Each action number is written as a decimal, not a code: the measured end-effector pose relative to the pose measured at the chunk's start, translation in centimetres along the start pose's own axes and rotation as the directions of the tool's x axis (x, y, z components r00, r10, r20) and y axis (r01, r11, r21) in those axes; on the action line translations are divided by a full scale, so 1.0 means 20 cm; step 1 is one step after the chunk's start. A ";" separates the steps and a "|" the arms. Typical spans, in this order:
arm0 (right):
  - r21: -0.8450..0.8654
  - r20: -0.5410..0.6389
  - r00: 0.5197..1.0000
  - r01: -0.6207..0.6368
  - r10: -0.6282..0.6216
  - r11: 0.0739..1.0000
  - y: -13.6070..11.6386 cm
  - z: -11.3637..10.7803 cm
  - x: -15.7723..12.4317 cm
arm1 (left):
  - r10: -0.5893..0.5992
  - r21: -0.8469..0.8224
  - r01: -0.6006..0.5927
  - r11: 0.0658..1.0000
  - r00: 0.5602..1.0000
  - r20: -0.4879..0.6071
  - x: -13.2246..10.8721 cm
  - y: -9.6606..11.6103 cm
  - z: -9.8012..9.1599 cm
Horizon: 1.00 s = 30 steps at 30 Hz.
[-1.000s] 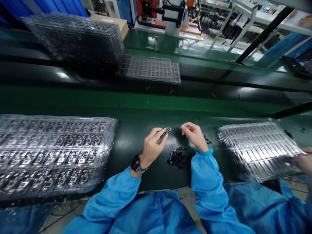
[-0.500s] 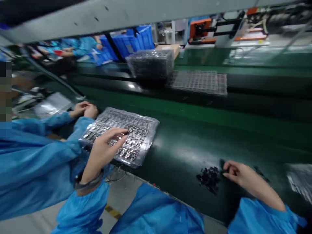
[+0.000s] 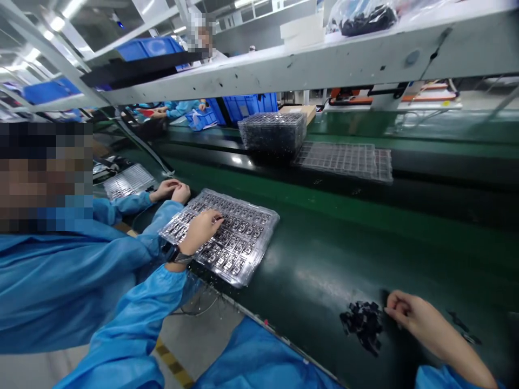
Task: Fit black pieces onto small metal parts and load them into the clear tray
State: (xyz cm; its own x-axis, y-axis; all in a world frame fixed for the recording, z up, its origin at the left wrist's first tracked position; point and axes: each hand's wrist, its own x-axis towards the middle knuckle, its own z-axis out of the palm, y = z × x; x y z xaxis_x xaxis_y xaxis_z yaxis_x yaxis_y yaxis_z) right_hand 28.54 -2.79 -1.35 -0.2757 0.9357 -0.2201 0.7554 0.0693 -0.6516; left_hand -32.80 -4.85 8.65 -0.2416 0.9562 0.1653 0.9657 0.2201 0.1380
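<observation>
My left hand [image 3: 201,231], with a dark band on its wrist, is over a clear plastic tray [image 3: 265,237]. Rows of small metallic parts [image 3: 229,262] fill its pockets. The thumb and fingers close together at the tray's middle; whatever lies between them is too small to make out. On the right, my right hand [image 3: 413,313] rests low by the green work surface, its fingers curled and pressed together, their contents hidden. Just left of it lies a loose pile of small black pieces [image 3: 363,324].
A co-worker's hands [image 3: 172,190] are beside the tray's far left corner, near another tray [image 3: 128,181]. Across the bench stand stacked clear trays [image 3: 272,135] and flat empty trays [image 3: 344,160]. A grey shelf beam [image 3: 259,78] crosses above. More black bits [image 3: 462,324] lie at right.
The view has tilted up, showing more shelf and ceiling. My left hand's thumb and fingers, apart before, have come together over the tray. My right hand stays beside the black pile.
</observation>
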 end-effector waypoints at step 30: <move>0.549 -0.214 0.971 0.211 -0.108 0.809 -0.48 -0.06 0.25 | 0.532 -0.190 -0.506 0.842 0.837 0.129 0.40 0.51 -0.25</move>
State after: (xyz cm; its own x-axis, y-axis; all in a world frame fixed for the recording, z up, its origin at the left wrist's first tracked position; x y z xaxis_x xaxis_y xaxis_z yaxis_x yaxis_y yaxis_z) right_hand 20.63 1.56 4.74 -0.2224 0.9749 0.0123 0.2263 0.0639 -0.9720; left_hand -25.32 4.17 16.30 0.3240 0.9421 0.0860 0.9167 -0.3351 0.2178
